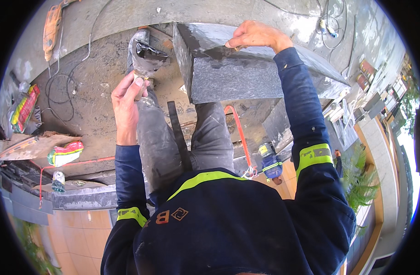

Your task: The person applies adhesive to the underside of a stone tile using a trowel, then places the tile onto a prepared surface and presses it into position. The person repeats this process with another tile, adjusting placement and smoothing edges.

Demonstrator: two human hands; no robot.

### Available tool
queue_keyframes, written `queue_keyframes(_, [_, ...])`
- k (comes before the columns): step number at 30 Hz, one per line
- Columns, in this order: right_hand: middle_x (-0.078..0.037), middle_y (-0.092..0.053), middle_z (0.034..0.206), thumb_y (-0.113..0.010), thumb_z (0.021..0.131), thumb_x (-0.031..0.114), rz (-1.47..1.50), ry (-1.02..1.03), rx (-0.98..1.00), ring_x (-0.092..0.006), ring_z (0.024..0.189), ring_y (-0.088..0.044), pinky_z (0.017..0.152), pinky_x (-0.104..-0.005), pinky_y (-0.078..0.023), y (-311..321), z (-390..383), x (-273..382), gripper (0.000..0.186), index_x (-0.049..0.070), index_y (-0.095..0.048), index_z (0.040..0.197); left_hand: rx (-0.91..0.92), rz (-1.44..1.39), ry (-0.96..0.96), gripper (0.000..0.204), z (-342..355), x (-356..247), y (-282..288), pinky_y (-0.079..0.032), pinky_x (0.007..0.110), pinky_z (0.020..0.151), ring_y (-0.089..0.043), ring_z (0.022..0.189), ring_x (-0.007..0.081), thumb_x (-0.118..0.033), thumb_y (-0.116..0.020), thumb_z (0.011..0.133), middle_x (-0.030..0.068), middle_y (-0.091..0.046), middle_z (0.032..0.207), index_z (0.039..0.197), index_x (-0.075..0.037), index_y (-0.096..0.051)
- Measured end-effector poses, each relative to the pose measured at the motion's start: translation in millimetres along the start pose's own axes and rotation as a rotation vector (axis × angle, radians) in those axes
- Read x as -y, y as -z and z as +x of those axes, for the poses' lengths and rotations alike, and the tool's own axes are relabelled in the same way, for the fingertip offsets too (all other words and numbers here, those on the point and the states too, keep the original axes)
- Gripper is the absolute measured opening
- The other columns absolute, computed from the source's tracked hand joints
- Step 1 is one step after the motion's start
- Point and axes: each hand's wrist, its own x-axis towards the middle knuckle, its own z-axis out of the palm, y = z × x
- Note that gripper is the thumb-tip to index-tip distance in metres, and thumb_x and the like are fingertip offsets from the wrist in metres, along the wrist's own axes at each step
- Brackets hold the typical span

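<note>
My left hand (126,94) is closed around the handle of a trowel (148,64). Its grey, smeared blade points away from me, with dark wet material near its far end. Farther right, my right hand (258,35) grips a small pointed trowel (220,52), its handle mostly hidden by the fingers. That blade lies at the upper edge of a long grey stone-slab box (237,80), close to its left end. Dark wet paste coats part of the slab behind the blade. The box stands beyond my knees, its near face rough and grey.
An orange power tool (52,32) with a cable lies far left. Colourful bags (25,107) and a broken board (35,145) are at the left. An orange strap (238,133) hangs by my right leg. Another person (271,165) is behind me. Slab pieces (343,121) and cables (329,30) lie right.
</note>
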Motion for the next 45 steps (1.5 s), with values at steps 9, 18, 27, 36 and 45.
queue_keyframes(9, [-0.003,-0.074,0.077,-0.082,0.087,0.053,0.012,-0.113,0.09,-0.0177,0.072,-0.066,0.065,-0.0366,-0.049,-1,18,-19,0.043,0.011,-0.086,0.092,0.008,-0.043,-0.007,0.039,5,-8,0,-0.053,0.03,0.077,-0.07,0.089,0.0141,-0.012,-0.073,0.101,0.0095,-0.079,0.107,0.136,0.004,-0.072])
queue_keyframes(18, [0.001,-0.071,0.078,-0.078,0.087,0.063,-0.022,-0.092,-0.19,-0.015,0.072,-0.062,0.064,-0.0335,-0.045,48,6,-31,0.05,0.013,-0.084,0.09,0.015,-0.039,-0.018,0.04,2,-18,19,-0.054,0.031,0.076,-0.073,0.095,0.0163,-0.012,-0.073,0.101,0.0097,-0.079,0.11,0.137,0.006,-0.071])
queue_keyframes(27, [0.002,-0.063,0.083,-0.068,0.105,0.056,0.594,-0.062,-0.416,-0.0098,0.072,-0.053,0.068,-0.0267,-0.041,18,-62,60,0.048,0.008,-0.077,0.107,0.071,0.005,-0.069,0.038,-1,-61,67,-0.054,0.033,0.077,-0.073,0.096,0.0179,-0.013,-0.071,0.102,0.0099,-0.077,0.11,0.134,0.007,-0.071])
queue_keyframes(36, [0.003,-0.07,0.098,-0.078,0.102,0.016,1.278,-0.01,-0.46,-0.0087,0.088,-0.069,0.076,-0.0274,-0.057,-143,-125,183,0.02,0.012,-0.07,0.12,0.017,0.099,-0.081,0.053,5,-94,174,-0.055,0.032,0.081,-0.072,0.097,0.0186,-0.012,-0.073,0.101,0.0105,-0.076,0.111,0.146,0.012,-0.06])
queue_keyframes(45, [-0.003,-0.068,0.088,-0.068,0.108,0.04,1.461,0.002,-0.9,-0.0113,0.064,-0.059,0.056,-0.0297,-0.05,-202,-251,214,0.035,0.007,-0.063,0.12,0.501,0.491,-0.218,0.048,-12,-208,83,-0.051,0.03,0.074,-0.065,0.093,0.0137,-0.018,-0.068,0.107,0.0087,-0.071,0.121,0.149,0.004,-0.06])
